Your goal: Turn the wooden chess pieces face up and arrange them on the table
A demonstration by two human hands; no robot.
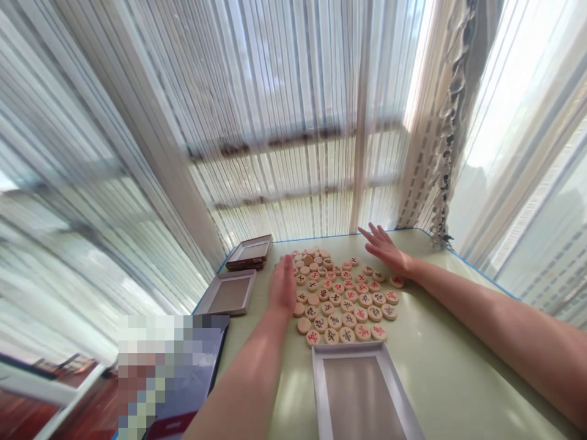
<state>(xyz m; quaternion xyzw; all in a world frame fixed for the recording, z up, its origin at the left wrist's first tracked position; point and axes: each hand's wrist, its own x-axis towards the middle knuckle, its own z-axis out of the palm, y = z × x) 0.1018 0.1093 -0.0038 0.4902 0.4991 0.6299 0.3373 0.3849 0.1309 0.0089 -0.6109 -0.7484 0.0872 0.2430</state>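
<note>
Several round wooden chess pieces (pixel 345 294) with red or black characters lie flat in a loose cluster on a pale green table (pixel 440 360). My left hand (pixel 281 285) rests on edge along the cluster's left side, fingers straight and together, touching the outer pieces. My right hand (pixel 384 248) lies at the cluster's far right corner with fingers spread, holding nothing. One piece (pixel 397 282) sits apart beside my right wrist.
An open grey tray (pixel 321 391) lies at the near edge, just below the pieces. A second grey tray (pixel 229 294) and a stacked brown box (pixel 250 253) sit at the left. Striped curtains (pixel 293 122) hang close behind the table. A dark blue item lies at the lower left.
</note>
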